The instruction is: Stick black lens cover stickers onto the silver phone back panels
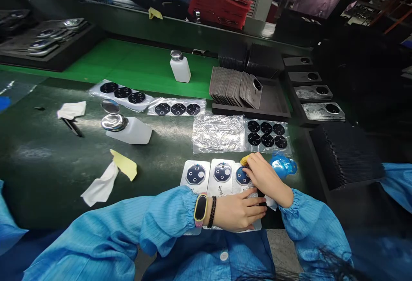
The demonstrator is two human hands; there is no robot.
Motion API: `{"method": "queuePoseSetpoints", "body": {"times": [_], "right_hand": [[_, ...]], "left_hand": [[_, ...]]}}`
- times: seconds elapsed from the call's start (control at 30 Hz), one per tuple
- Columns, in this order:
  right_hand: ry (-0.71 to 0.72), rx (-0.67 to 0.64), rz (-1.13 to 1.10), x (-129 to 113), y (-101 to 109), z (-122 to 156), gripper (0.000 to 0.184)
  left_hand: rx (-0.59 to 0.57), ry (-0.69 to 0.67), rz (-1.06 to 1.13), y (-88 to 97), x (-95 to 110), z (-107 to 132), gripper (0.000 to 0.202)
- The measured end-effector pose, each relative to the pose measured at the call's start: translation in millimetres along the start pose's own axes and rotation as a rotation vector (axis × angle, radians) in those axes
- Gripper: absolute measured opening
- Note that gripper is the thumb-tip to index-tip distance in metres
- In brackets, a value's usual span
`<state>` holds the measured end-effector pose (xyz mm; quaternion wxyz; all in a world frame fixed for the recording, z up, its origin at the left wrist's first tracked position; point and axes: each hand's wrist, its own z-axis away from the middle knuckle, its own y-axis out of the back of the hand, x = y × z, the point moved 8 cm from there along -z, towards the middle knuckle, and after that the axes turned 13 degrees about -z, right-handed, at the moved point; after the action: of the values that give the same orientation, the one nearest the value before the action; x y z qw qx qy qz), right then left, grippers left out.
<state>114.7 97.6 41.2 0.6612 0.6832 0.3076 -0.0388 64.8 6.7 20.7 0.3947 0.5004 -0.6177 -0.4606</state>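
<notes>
Three silver phone back panels lie side by side before me: a left panel (pixel 188 189), a middle panel (pixel 214 189) and a right one. Each carries a dark octagonal camera plate; the right camera plate (pixel 241 176) is partly covered by fingers. My left hand (pixel 240 212) lies flat with fingers spread across the lower part of the right panel, steadying contact there. My right hand (pixel 265 178) has its fingers bent together at that camera plate's edge, a yellow finger cot (pixel 245 159) on one finger. What its fingertips hold, if anything, is hidden. Crumpled blue film (pixel 283 166) lies beside it.
Behind the panels are a clear film sheet (pixel 219 133) and a sheet of black stickers (pixel 266 134). A white dispenser bottle (pixel 135 131) stands left, near wipes (pixel 101 184) and tweezers (pixel 73 127). A tray (pixel 273 96) of upright panels and black racks (pixel 346 154) stand right.
</notes>
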Motion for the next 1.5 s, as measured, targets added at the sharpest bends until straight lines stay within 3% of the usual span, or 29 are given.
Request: {"method": "queuePoseSetpoints", "body": {"times": [0.3, 0.53, 0.83, 0.97, 1.1, 1.17, 1.3, 1.5], "right_hand": [[0.045, -0.059, 0.056, -0.3, -5.3, -3.0, 0.018], [0.144, -0.005, 0.156, -20.8, -2.7, 17.0, 0.022], [0.154, -0.003, -0.051, -33.8, 9.0, 47.8, 0.027], [0.013, 0.114, -0.283, -12.2, 32.3, 51.5, 0.025], [-0.314, 0.309, -0.303, 44.1, 56.5, 61.4, 0.021], [-0.403, 0.371, -0.248, 65.5, 60.8, 66.1, 0.025], [-0.402, 0.472, -0.074, 78.8, 61.8, 69.3, 0.032], [-0.334, 0.531, 0.096, 65.5, 70.8, 70.6, 0.021]], "left_hand": [[0.013, -0.005, -0.010, 1.1, 1.4, 0.3, 0.040], [0.042, -0.018, -0.028, 2.0, 2.2, -0.3, 0.037], [0.006, 0.003, -0.021, 5.1, 2.4, 0.4, 0.033], [0.018, -0.022, -0.032, 5.9, 2.4, 1.2, 0.034], [0.001, -0.015, -0.050, 5.7, -0.9, 0.4, 0.035], [-0.003, -0.015, -0.040, 6.3, -2.0, -1.2, 0.035], [-0.025, -0.017, -0.038, 8.9, -3.6, -4.4, 0.036], [-0.052, -0.019, -0.003, 20.6, -1.6, 8.0, 0.040]]}}
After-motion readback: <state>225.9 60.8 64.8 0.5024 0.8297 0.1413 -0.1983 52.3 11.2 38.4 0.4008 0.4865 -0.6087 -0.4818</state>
